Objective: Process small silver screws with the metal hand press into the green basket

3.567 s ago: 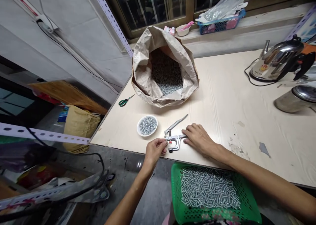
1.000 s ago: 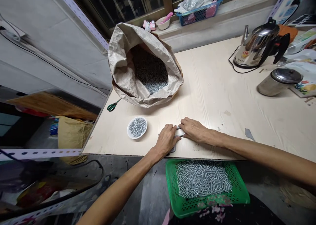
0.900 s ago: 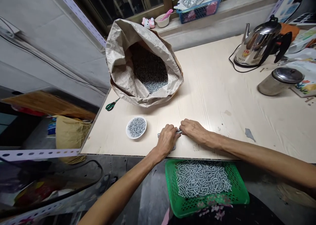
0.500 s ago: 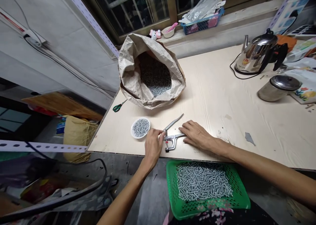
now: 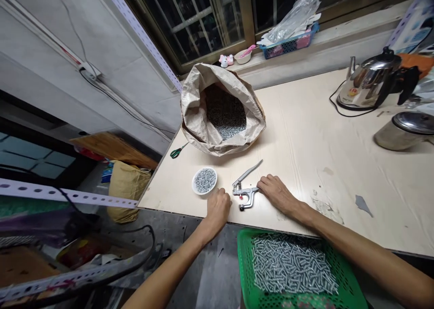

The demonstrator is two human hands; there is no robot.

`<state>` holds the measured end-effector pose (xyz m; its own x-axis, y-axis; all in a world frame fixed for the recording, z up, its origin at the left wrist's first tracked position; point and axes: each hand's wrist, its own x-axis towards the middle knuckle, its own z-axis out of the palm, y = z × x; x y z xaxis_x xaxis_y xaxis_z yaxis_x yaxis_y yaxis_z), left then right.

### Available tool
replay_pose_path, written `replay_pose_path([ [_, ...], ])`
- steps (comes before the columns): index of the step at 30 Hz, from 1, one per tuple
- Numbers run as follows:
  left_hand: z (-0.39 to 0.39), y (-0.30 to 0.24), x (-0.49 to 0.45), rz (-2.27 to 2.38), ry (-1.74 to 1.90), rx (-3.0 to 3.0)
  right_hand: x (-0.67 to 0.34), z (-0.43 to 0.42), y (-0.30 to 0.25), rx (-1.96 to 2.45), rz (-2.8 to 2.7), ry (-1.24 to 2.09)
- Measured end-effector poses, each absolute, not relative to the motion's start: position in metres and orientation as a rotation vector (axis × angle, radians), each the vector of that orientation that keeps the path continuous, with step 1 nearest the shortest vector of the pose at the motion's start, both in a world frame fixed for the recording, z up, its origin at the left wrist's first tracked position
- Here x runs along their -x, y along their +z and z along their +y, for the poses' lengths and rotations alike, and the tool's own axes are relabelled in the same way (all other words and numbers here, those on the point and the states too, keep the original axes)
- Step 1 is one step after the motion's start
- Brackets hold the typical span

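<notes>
Metal press pliers [image 5: 246, 185] lie on the pale wooden table [image 5: 305, 133], their upper handle sprung up and pointing away. My right hand [image 5: 276, 193] rests flat on the lower handle, fingers curled over it. My left hand [image 5: 219, 206] sits just left of the pliers' jaw, fingers pinched together on something too small to make out. A small white dish [image 5: 204, 181] full of silver metal parts stands just beyond my left hand. Below the table's front edge a green plastic basket [image 5: 294, 269] holds many silver cylinders.
A rolled-down paper sack [image 5: 221, 110] of metal parts stands at the back, with green-handled scissors [image 5: 177, 152] to its left. An electric kettle [image 5: 375, 81] and a steel lidded pot [image 5: 403, 130] are at the right. A blue basket [image 5: 288, 42] sits on the windowsill.
My left hand came off the top of the pliers, whose handle sprang up, then drew back toward the table edge near the jaw. My right hand stayed on the lower handle.
</notes>
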<state>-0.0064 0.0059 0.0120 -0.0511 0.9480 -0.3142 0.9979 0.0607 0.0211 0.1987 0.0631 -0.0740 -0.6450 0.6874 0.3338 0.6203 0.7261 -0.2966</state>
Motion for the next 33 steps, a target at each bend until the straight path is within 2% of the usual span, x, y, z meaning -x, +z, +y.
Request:
replay_pose_path([
  [3,-0.023,0.032,-0.007,2.001,-0.218,-2.068,-0.207,0.070,-0.073,1.050,-2.456,0.222],
  [7,-0.044,0.048,-0.021,1.713,0.121,-2.142,-0.212,0.073,-0.074,1.051,-2.442,0.217],
  [10,-0.023,0.045,0.007,2.100,0.188,-2.056,-0.212,0.073,-0.076,1.050,-2.445,0.212],
  [14,0.019,0.031,0.067,2.550,0.083,-1.738,-0.211,0.072,-0.081,1.040,-2.441,0.177],
  [26,0.038,0.014,0.103,2.619,0.064,-1.542,-0.210,0.073,-0.083,1.009,-2.403,0.097],
  [30,0.033,0.021,0.102,2.550,0.380,-1.579,-0.209,0.072,-0.082,1.026,-2.394,0.109],
  [33,0.026,0.025,0.083,2.277,0.754,-1.348,-0.209,0.072,-0.081,0.998,-2.414,0.056],
])
